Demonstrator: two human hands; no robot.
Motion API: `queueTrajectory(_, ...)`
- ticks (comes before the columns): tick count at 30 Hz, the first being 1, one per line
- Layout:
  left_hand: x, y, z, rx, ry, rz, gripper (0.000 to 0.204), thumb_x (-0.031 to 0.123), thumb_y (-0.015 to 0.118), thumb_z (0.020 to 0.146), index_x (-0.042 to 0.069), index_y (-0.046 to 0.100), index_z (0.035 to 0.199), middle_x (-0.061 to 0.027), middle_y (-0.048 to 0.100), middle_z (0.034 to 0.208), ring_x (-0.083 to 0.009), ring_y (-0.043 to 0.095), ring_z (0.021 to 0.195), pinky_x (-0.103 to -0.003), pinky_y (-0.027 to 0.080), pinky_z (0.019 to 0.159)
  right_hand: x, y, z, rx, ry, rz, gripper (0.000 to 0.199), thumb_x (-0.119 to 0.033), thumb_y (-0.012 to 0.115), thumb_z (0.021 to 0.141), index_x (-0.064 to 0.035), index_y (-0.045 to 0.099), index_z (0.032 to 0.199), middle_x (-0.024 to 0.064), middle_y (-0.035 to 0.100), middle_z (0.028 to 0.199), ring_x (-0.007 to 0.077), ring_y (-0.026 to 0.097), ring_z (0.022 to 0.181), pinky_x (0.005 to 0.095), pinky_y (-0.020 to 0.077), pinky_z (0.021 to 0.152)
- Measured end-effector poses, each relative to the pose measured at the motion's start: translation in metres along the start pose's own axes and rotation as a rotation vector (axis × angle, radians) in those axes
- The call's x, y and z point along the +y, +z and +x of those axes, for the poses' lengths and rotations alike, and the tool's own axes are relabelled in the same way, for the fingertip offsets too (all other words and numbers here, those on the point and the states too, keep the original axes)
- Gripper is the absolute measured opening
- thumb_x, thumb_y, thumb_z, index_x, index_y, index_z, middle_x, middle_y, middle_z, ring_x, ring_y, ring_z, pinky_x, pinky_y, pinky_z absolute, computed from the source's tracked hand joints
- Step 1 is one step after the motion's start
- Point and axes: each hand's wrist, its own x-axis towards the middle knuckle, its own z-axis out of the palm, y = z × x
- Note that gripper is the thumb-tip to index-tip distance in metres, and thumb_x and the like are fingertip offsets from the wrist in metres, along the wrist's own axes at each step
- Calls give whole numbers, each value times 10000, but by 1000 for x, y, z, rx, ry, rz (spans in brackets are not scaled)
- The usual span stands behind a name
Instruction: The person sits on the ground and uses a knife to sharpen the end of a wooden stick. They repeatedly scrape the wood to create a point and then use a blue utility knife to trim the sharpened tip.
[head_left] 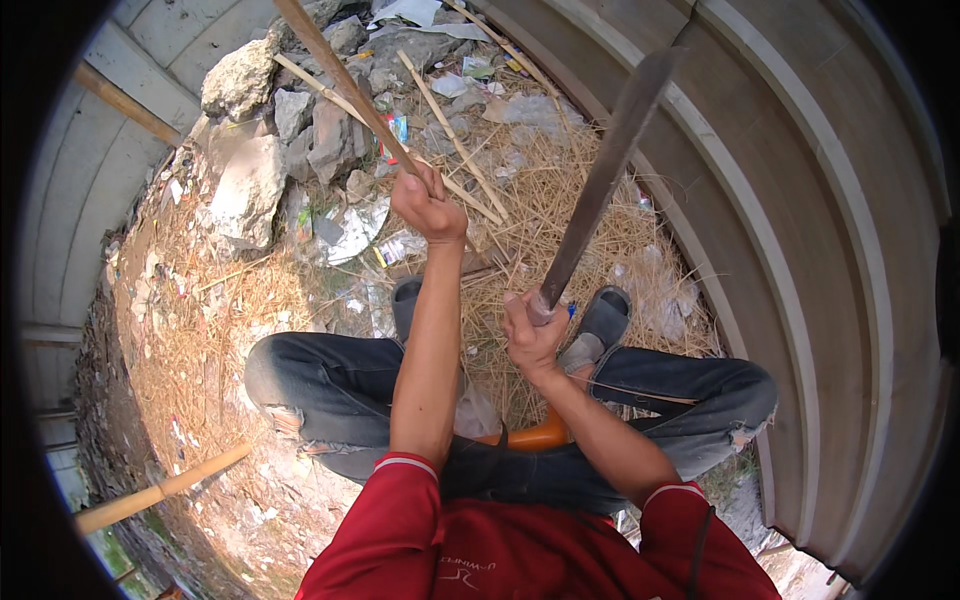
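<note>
My left hand (pixel 430 207) is closed round a long bamboo stick (pixel 345 82). The stick slants up to the far left, and its near end points down toward the shavings between my feet. In my right hand (pixel 533 338) is a machete (pixel 612 165), gripped by its handle. Its long dark blade is raised, tilted away and to the right, apart from the stick. Below, a brown piece of wood (pixel 478 262) lies on the ground, partly hidden behind my left wrist.
Straw-like shavings (pixel 540 215) and litter cover the ground. Rocks (pixel 245 190) are piled at the far left, with thin bamboo strips (pixel 455 135) nearby. A corrugated metal wall (pixel 800 250) curves along the right. A bamboo pole (pixel 165 490) juts in at lower left. Something orange (pixel 540 433) shows beneath me.
</note>
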Motion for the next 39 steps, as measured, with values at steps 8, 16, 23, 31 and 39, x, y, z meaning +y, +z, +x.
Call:
queueTrajectory(8,-4,-41,13,56,52,27,433,439,426,1002,89,366,756,18,298,671,-80,254,530,-248,214,494,-17,-22,19,-188,629,-34,179,-87,661,864,-29,545,741,24,491,563,128,445,412,305,336,381)
queueTrajectory(16,-4,-11,1,-22,77,-24,455,448,429,997,85,371,728,9,312,671,-78,274,524,-247,221,488,28,-24,-22,-72,-76,-31,187,-79,684,874,-35,528,782,12,468,568,103,417,439,291,338,428)
queueTrajectory(23,13,-37,-4,34,-95,8,480,515,390,991,133,315,711,25,282,653,-82,241,517,-244,192,481,9,-54,-12,-117,772,58,106,-78,598,882,18,621,845,37,506,597,151,456,422,312,385,396)
queueTrajectory(31,20,-3,8,-33,-6,-8,518,556,385,977,123,315,702,15,289,631,-101,245,508,-279,216,487,-76,-50,24,-237,363,76,170,-84,718,795,-50,581,701,2,522,567,118,472,419,278,348,384)
queueTrajectory(39,-3,-1,-3,-18,13,39,486,477,438,974,92,341,693,11,301,669,-89,272,532,-264,207,492,71,-37,-43,-222,437,-406,131,-105,714,780,-17,619,762,83,568,593,200,545,492,349,412,470)
